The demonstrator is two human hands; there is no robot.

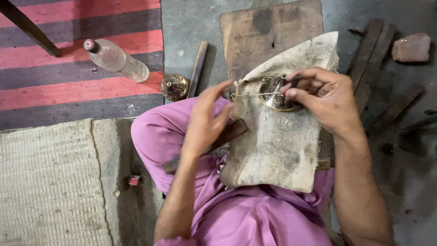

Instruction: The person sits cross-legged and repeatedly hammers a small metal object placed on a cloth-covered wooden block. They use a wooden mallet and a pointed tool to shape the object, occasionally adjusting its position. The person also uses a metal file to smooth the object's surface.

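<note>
We see a person in pink clothing sitting on the floor, looking down over their lap. A dirty cloth (277,146) is draped over a wooden board (268,32) that rests across the lap, and on the cloth lies a round brass piece (273,93) with a shiny, patterned face. The right hand (325,98) is curled over the brass piece, its fingers (302,82) pinched shut on a thin dark tool (295,82) whose tip meets the metal (we cannot tell exactly what kind of tool it is). The left hand (207,120) hovers at the cloth's left edge, fingers loosely open, holding nothing; its fingertips are just beside the cloth. To the left, on the concrete floor, stands a second small brass piece (174,87), beside a wooden stick (198,68). A plastic bottle (116,59) lies on the striped rug (77,86).
</note>
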